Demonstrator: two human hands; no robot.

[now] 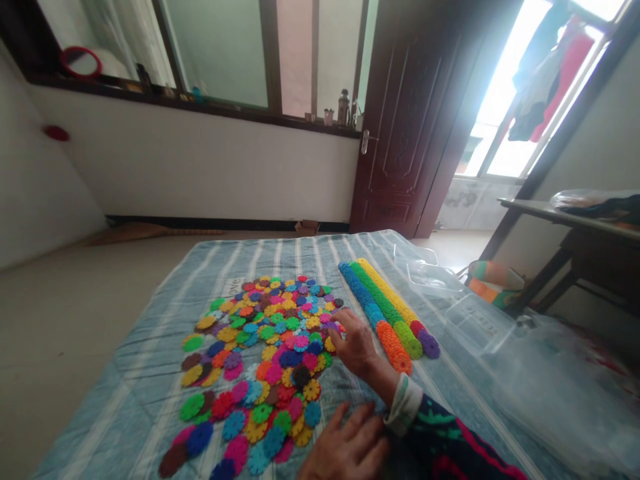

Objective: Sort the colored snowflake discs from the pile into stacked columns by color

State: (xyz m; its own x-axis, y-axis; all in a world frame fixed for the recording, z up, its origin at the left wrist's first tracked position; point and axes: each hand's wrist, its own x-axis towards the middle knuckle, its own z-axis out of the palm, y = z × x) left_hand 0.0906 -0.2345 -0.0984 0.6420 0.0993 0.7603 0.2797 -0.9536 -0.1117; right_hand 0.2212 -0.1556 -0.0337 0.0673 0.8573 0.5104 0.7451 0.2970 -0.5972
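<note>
A wide pile of colourful plastic flower-shaped discs [270,333] lies loose on a striped bedsheet [145,373]. My right hand [354,343] is at the pile's right edge, its thumb and forefinger apart and curved over purple and pink discs. Nearer to me, my left hand [347,443] lies low over the sheet with fingers spread, holding nothing visible. Right of the pile, three long rows of stacked discs lie side by side: a blue-and-orange row [367,307], a green row [377,303], and a yellow row [387,290] ending in red and purple.
Clear plastic boxes [480,323] and a large transparent plastic bag [565,393] rest along the bed's right side. Beyond them stands a dark table [575,217]. A brown door [400,120] and a windowsill with small items are at the back.
</note>
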